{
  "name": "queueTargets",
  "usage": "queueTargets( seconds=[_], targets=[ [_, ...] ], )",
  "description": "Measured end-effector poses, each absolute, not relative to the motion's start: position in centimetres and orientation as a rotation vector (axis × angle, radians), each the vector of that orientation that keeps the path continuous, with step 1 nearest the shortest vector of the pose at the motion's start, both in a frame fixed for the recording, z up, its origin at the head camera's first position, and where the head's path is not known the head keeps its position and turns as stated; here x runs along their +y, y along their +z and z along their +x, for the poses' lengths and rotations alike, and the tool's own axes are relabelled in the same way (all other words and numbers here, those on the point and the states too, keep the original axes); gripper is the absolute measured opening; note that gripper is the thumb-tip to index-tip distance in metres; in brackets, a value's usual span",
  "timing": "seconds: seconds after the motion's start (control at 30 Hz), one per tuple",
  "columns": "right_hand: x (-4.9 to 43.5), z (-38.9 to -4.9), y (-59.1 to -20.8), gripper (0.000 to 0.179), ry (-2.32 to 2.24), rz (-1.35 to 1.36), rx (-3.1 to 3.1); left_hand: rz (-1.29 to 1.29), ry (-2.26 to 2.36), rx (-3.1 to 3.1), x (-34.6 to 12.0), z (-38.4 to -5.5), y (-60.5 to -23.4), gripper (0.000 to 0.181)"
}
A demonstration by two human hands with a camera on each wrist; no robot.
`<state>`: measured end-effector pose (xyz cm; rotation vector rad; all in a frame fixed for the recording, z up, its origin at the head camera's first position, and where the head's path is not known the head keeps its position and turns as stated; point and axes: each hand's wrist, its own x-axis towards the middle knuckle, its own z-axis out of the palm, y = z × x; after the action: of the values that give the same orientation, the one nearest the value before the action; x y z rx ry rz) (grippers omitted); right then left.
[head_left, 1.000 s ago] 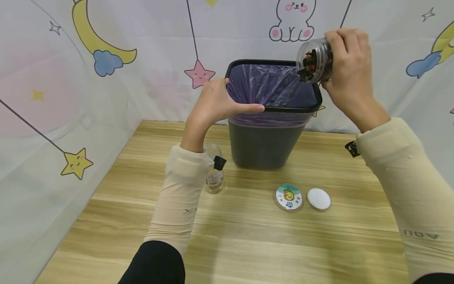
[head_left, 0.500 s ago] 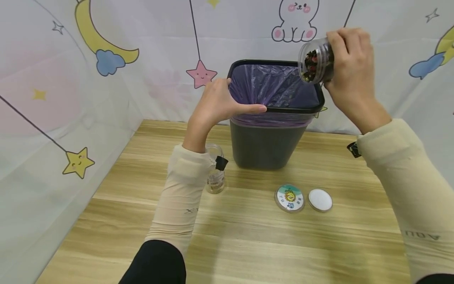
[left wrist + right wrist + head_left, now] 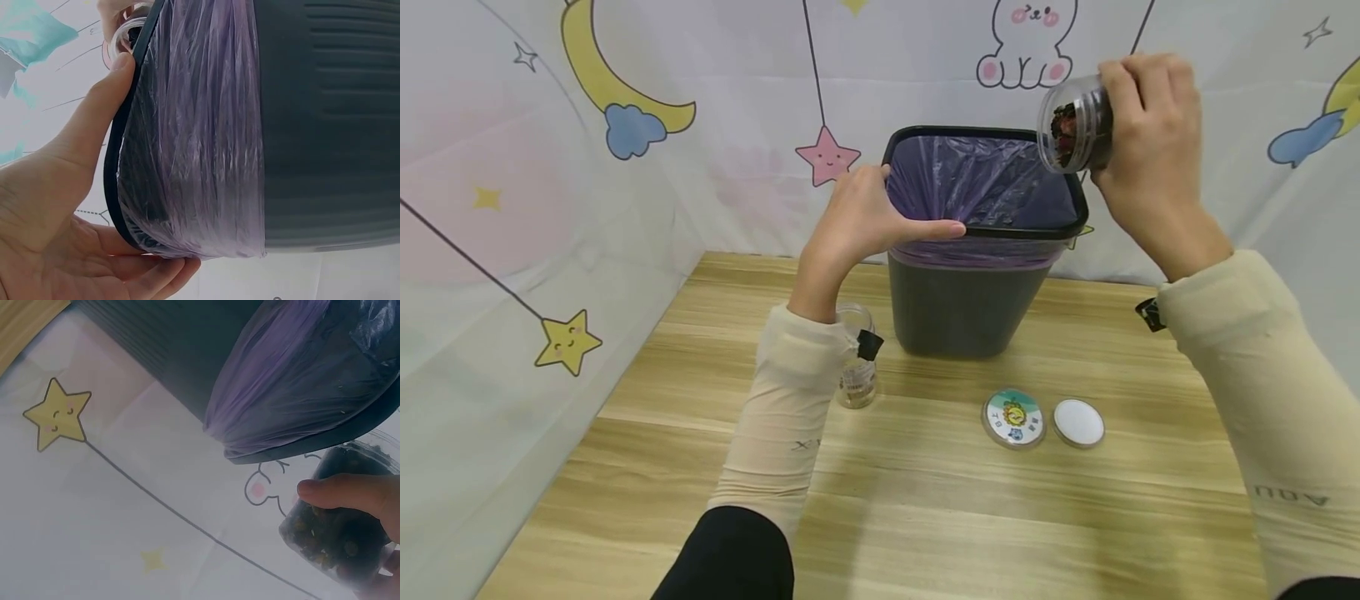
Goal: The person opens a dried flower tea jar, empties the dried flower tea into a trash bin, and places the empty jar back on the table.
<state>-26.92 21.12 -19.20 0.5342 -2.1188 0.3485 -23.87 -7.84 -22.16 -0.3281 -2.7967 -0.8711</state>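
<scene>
My right hand (image 3: pixel 1153 150) grips a clear jar (image 3: pixel 1086 125) on its side above the bin's right rim, its mouth facing left. Dark dried leaves with red bits, like flower tea (image 3: pixel 1064 129), lie inside; the right wrist view shows them packed toward the jar's base. A dark grey trash can (image 3: pixel 962 308) stands upright, lined with a purple plastic bag (image 3: pixel 977 175). My left hand (image 3: pixel 853 212) holds its black rim at the left corner. In the left wrist view the thumb (image 3: pixel 100 103) lies along the rim while the fingers reach round the side.
Partly behind the left wrist stands another clear jar (image 3: pixel 856 379) with a label. Two round lids lie on the wooden table (image 3: pixel 925 500): one printed with a sunflower (image 3: pixel 1013 418), one plain white (image 3: pixel 1078 422). A cartoon-printed cloth (image 3: pixel 737 100) hangs close behind the bin.
The jar in my right hand has shifted slightly up and right, and the leaves at its mouth sit differently. My left hand stays on the rim. The whole view has drifted slightly.
</scene>
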Motion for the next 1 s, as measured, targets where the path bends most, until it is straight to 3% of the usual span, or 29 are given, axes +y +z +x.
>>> queueTargets(
  seconds=[1.0],
  targets=[
    [21.36, -26.76, -19.00, 0.071, 0.317, 0.521, -2.150, -0.329, -0.848, -2.803, -7.88, -23.88, -22.06, 0.122]
  ],
)
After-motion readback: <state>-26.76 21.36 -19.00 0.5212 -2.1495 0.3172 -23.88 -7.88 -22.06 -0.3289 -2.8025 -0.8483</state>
